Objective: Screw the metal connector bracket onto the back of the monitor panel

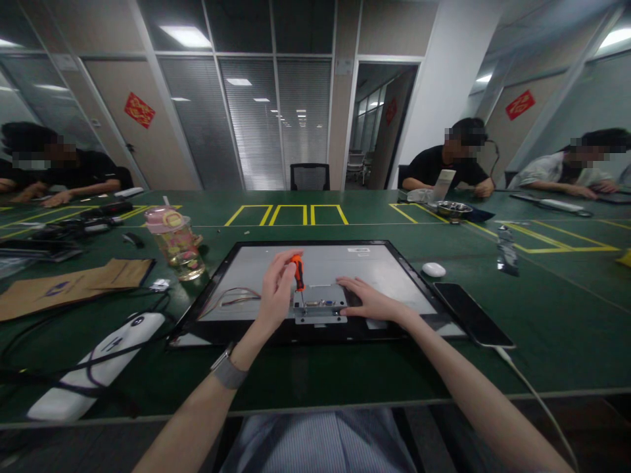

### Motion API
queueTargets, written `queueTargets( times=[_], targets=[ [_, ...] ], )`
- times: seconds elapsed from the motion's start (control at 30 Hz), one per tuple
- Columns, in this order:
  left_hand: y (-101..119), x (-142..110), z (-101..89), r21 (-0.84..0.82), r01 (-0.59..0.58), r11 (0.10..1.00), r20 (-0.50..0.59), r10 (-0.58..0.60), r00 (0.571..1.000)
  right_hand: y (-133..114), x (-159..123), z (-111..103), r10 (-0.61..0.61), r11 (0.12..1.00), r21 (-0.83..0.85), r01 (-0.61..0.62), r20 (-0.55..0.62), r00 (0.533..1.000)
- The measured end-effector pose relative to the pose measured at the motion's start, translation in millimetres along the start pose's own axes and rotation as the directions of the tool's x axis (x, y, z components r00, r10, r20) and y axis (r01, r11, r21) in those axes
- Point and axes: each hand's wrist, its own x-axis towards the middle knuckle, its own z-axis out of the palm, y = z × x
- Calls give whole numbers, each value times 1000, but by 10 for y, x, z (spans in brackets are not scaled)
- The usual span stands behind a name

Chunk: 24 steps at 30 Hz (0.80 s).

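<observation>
A flat monitor panel (374,259) lies face down on the green table in front of me, its grey metal back up. A small metal board cover (320,309) with connector ports sits near its front edge. My left hand (276,289) is closed around an orange-handled screwdriver (298,272), held upright with its tip on the cover. My right hand (367,301) lies flat and open on the panel, fingers touching the right side of the cover. Thin coloured wires (231,295) run across the panel's left part.
A pink-lidded cup (175,243) and brown paper (69,286) lie to the left, a white power strip (93,374) with black cables front left. A black phone (470,314) and white earbud case (434,269) lie right. Other people sit at the far sides.
</observation>
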Motion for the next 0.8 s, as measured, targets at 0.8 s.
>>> queueTargets(
  times=[0.8],
  targets=[
    [12,10,-4,31,2,1000,-3,-2,1000,27,1,5,-9,1000,-6,9,2,1000]
  ],
)
